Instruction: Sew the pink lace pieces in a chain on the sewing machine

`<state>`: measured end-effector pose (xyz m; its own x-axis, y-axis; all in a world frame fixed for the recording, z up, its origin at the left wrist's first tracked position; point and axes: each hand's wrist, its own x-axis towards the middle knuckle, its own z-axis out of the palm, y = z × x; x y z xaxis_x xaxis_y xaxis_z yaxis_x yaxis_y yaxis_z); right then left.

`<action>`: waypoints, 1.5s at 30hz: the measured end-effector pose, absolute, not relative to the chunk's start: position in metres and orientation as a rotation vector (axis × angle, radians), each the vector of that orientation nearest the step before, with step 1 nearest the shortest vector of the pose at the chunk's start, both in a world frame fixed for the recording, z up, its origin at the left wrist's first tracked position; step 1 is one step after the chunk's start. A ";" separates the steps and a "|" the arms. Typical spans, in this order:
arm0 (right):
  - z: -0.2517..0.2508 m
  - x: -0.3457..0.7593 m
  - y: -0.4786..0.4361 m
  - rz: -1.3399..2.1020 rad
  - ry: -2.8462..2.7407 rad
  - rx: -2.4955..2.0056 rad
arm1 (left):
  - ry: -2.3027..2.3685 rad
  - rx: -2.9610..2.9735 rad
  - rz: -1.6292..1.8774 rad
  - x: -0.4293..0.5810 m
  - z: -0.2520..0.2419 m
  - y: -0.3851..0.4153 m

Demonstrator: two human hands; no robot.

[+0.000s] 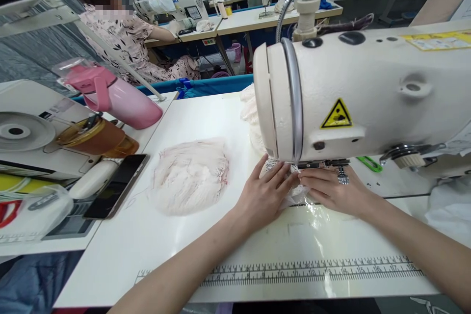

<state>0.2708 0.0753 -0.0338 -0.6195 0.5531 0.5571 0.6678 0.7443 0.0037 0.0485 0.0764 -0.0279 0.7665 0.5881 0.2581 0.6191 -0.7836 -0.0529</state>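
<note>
Under the head of the white sewing machine (353, 93), white lace fabric (271, 164) lies on the machine bed and bunches up behind the needle area. My left hand (267, 189) rests flat on the fabric, fingers stretched out and slightly apart. From the other side, my right hand (333, 189) reaches in with its fingers extended beside the presser foot, their tips close to the left hand's. The machine head hides the needle. To the left on the white table (184, 255) sits a flat heap of pale pinkish fabric (193, 176).
A phone (117, 186), a pink bottle (121, 98) and an amber-brown cup (95, 137) stand or lie at the left. Printed ruler marks (287, 273) run along the front edge. A green thread snipper (370, 164) lies right of the needle area. Behind, a person (121, 44) sits at another machine.
</note>
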 end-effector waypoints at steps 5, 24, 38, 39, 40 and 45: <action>-0.031 0.270 0.076 -0.433 -2.383 -0.853 | -0.923 -2.811 -0.378 0.047 -0.030 0.077; -0.047 0.258 0.073 -0.320 -2.537 -0.855 | -0.759 -3.012 -0.338 0.026 -0.023 0.096; -0.054 0.260 0.073 -0.340 -2.545 -0.873 | -0.889 -2.911 -0.266 0.031 -0.024 0.089; -0.053 0.260 0.072 -0.332 -2.548 -0.880 | -0.903 -2.904 -0.264 0.031 -0.024 0.088; -0.052 0.260 0.072 -0.328 -2.549 -0.886 | -0.916 -2.898 -0.265 0.032 -0.025 0.087; -0.049 0.260 0.073 -0.335 -2.527 -0.882 | -0.945 -2.846 -0.322 0.035 -0.029 0.084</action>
